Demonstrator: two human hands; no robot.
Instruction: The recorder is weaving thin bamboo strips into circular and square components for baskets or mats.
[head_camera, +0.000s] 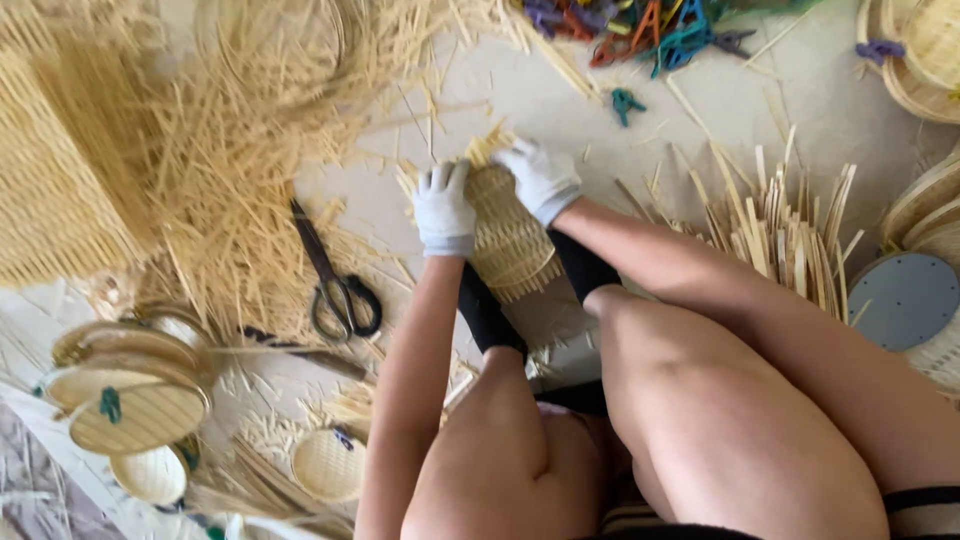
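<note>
My left hand (444, 208), in a white glove, presses on the left edge of a small woven bamboo basket (510, 240) lying on the floor. In a matching white glove, my right hand (540, 178) grips the basket's upper right rim, where loose strip ends stick out. My feet in black socks (485, 310) rest against the basket's near side. Bare knees fill the lower right of the view.
Black-handled scissors (335, 280) lie left of the basket. Loose bamboo strips (200, 150) pile at the upper left, more strips (780, 230) at right. Finished round baskets (140, 400) stack at lower left. Coloured clips (640, 30) lie at the top. A grey round disc (905, 300) sits at right.
</note>
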